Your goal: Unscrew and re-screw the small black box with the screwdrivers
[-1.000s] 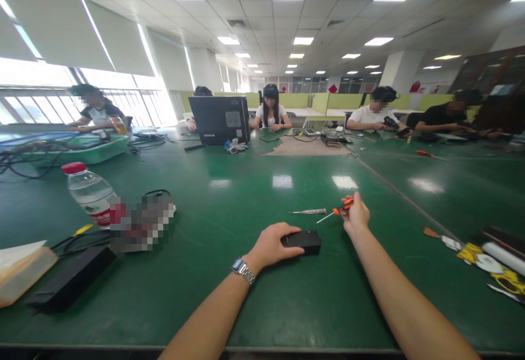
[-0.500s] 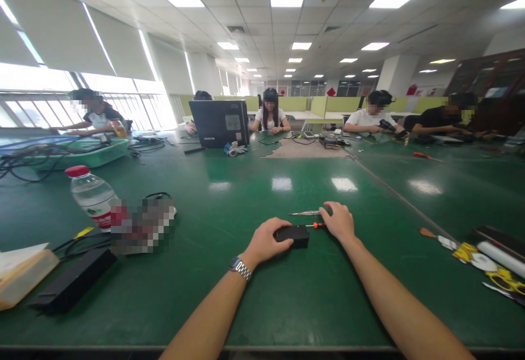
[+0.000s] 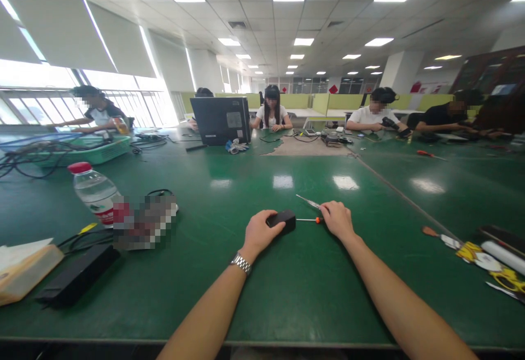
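My left hand (image 3: 259, 233) grips a small black box (image 3: 283, 219) that lies on the green table (image 3: 246, 289). My right hand (image 3: 338, 220) is closed on an orange-handled screwdriver (image 3: 308, 220), whose thin shaft points left and meets the right end of the box. A second, silver tool (image 3: 308, 202) lies on the table just beyond my right hand. A metal watch (image 3: 240, 263) is on my left wrist.
At left are a water bottle (image 3: 94, 191), a black adapter (image 3: 77, 282) with cables and a tan box (image 3: 24, 272). Yellow-black tools (image 3: 484, 256) lie at right. Far off stand a laptop (image 3: 220, 120) and a green basket (image 3: 88, 150); several people sit there.
My right hand came down from a raised position and brought the screwdriver flat against the box. My left hand slid the box farther away. The silver tool has turned slightly.
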